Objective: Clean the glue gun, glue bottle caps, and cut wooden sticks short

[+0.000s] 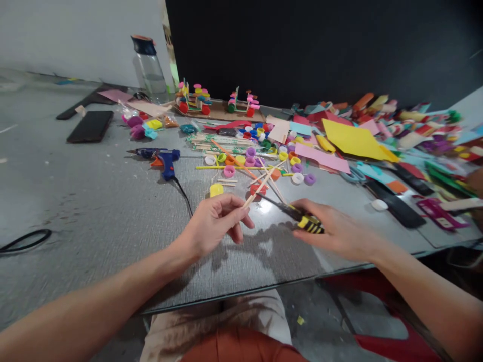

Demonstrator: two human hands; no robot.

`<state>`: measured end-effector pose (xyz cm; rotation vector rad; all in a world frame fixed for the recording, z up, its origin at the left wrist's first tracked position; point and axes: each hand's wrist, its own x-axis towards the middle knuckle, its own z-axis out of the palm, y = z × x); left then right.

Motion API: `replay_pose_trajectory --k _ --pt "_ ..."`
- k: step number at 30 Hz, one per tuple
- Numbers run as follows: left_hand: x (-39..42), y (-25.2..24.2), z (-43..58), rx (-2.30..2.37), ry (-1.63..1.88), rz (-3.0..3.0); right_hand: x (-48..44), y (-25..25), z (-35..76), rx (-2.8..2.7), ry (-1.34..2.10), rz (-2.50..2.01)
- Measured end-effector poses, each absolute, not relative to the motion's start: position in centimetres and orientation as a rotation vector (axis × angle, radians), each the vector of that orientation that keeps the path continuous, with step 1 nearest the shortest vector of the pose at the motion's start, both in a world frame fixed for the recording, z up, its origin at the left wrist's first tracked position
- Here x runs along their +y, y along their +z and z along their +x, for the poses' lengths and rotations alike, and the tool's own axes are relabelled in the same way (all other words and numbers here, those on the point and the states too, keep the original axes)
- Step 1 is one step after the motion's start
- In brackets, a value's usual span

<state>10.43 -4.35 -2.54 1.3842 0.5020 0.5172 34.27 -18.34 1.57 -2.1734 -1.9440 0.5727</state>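
Note:
Between the thumb and fingers of my left hand (221,221) are thin wooden sticks (260,188), pointing up and to the right. My right hand (335,229) is wrapped round a yellow-and-black handled tool (310,224). The tool's thin dark shaft reaches left to the sticks and appears to meet them; its tip is too small to make out. Just beyond the sticks lie a red cap (258,190) and a yellow cap (216,190) on the grey table (124,226). Both hands are above the table near its front edge.
A blue glue gun (166,162) with a cord lies left of centre. Behind it are a phone (90,126), a water bottle (151,73) and two small wheeled models (194,100). Coloured caps fill the middle. Yellow paper (352,141), scissors (352,176) and craft pieces spread right.

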Motion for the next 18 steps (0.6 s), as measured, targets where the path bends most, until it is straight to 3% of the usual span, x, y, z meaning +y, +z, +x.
replay_pose_trajectory --k 2,6,12,15,18 --pt "-4.4 -2.5 10.3 0.498 0.584 1.443 -18.9 1.0 37.1 -1.890 0.510 -2.219" --pt "-4.8 -2.7 10.0 0.476 0.674 1.562 -19.9 -1.3 43.4 -1.769 0.003 -2.567" --pt "-4.7 -2.9 9.6 0.486 0.771 1.882 -19.7 -3.5 45.7 -1.833 -0.173 -2.549" --pt "-4.3 -2.9 9.3 0.495 0.770 2.112 -19.1 -2.0 41.9 -1.864 -0.290 -2.408" --pt "-3.9 -3.0 9.2 0.476 0.769 2.310 -18.0 0.4 36.3 -1.979 -0.495 -1.880"
